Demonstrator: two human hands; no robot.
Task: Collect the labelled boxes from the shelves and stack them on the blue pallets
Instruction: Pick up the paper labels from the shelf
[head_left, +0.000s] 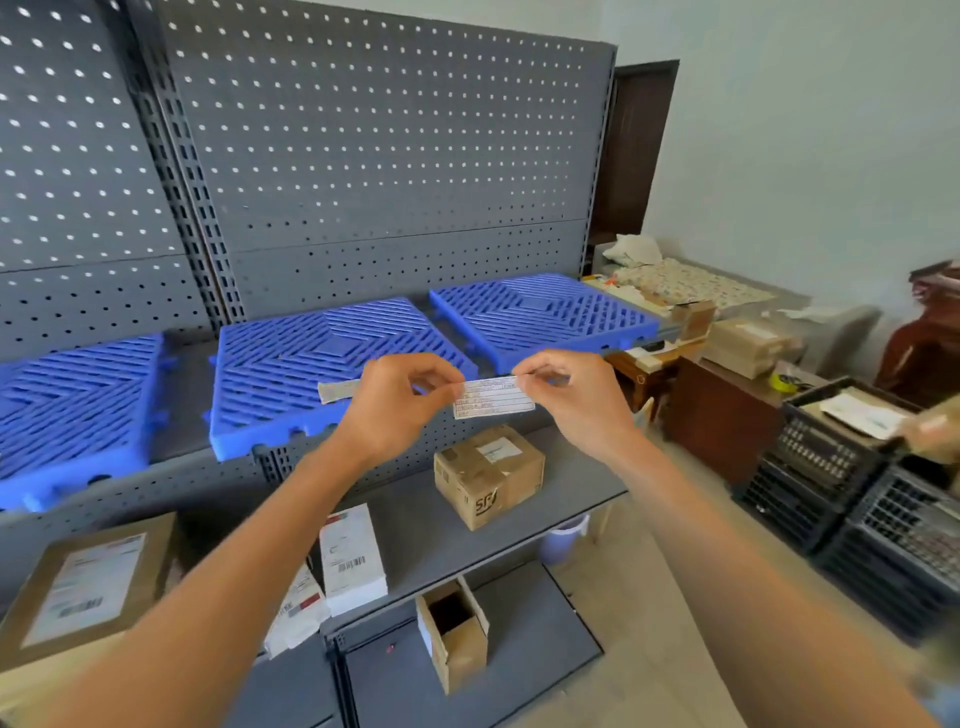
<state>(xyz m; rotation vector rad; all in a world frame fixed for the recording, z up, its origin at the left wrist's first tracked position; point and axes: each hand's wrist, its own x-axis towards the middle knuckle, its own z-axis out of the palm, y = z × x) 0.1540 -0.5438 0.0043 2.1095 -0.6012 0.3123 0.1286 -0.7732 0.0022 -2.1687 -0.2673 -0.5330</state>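
Both hands hold a white printed label strip (493, 397) in front of the shelves. My left hand (400, 400) pinches its left part, where a brownish tail of tape sticks out leftward. My right hand (566, 395) pinches the right end. Three blue pallets lie on the upper shelf: left (67, 410), middle (311, 364), right (540, 312). On the grey lower shelf (415, 525) sit a brown SF carton (488, 475), a white labelled box (353, 558), a white parcel (296, 608) and a large flat brown labelled box (83, 592).
An open small carton (452, 634) stands on the bottom shelf. A grey pegboard (363, 156) backs the shelves. Black crates (852, 493) stack at the right, beside a brown cabinet (722, 410) with boxes on it. A pale bucket (563, 538) stands on the floor.
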